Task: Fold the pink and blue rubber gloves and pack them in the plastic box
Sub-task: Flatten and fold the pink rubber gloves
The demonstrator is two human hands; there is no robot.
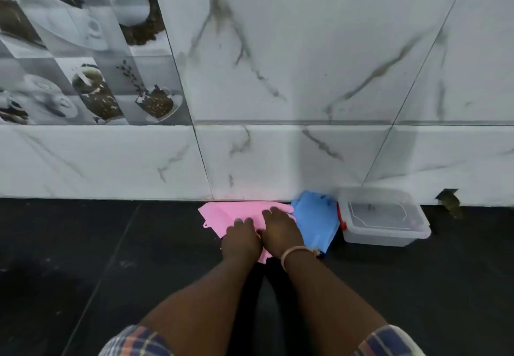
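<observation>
Left hand [241, 237] and right hand [278, 230] — fingers extended, gripping nothing — press flat on the pink glove [222, 215], spread on the dark counter [83, 258]. Right: crumpled blue glove [314, 216] touching the translucent plastic box [389, 237] — both near the far wall.

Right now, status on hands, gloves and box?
Left hand and right hand both flat on pink glove. Blue glove unfolded beside it, touching box. Box open, looks empty. Nothing in the way.

The person wore short plaid sleeves [133, 340] in blue, orange and white, and a thin pale bangle [292, 254] circled the right wrist.
</observation>
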